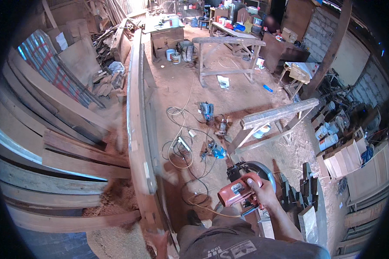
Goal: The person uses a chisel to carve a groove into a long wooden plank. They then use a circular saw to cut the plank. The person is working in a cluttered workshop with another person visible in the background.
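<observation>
My right hand (pixel 263 193) is closed around the handle of a red circular saw (pixel 234 193), held in front of my right thigh. The saw's round guard (pixel 263 167) faces away from me. A pale cord trails from the tool toward the floor. At the lower edge, my left hand (pixel 159 240) lies on a long wooden beam (pixel 138 129), its fingers stretched across the near end. That beam runs far ahead on my left side. Part of the left hand is blurred, and the saw's underside is hidden.
Stacked planks (pixel 56 172) crowd the left. Blue power tools (pixel 206 111) and tangled cords (pixel 183 146) lie on the dusty floor ahead. Two wooden trestles (pixel 278 114) stand beyond the saw. Dark timber pieces (pixel 304 185) are at my right. A person (pixel 270 26) is far back at right.
</observation>
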Demonstrator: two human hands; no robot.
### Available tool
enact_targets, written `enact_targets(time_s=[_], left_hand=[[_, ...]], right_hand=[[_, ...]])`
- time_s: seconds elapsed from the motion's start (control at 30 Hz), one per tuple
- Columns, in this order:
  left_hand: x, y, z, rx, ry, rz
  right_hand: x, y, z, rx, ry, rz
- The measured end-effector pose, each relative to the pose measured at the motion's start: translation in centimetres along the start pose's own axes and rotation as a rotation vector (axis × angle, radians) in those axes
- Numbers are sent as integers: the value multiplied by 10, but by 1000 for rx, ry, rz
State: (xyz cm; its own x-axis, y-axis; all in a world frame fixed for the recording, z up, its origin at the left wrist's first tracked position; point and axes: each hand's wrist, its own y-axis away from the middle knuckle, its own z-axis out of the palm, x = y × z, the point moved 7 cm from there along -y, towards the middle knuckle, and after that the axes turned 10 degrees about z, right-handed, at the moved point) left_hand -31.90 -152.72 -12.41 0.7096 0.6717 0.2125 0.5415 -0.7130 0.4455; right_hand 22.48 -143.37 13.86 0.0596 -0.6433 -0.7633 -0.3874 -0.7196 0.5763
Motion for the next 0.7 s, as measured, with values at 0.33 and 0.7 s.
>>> enact_targets(time_s=[0.33,0.7], left_hand=[[196,9,4,33,204,131],[169,-72,22,-390,413,354]], right_hand=[[57,1,-74,163,-38,-66],[117,3,-128,277,-168,78]])
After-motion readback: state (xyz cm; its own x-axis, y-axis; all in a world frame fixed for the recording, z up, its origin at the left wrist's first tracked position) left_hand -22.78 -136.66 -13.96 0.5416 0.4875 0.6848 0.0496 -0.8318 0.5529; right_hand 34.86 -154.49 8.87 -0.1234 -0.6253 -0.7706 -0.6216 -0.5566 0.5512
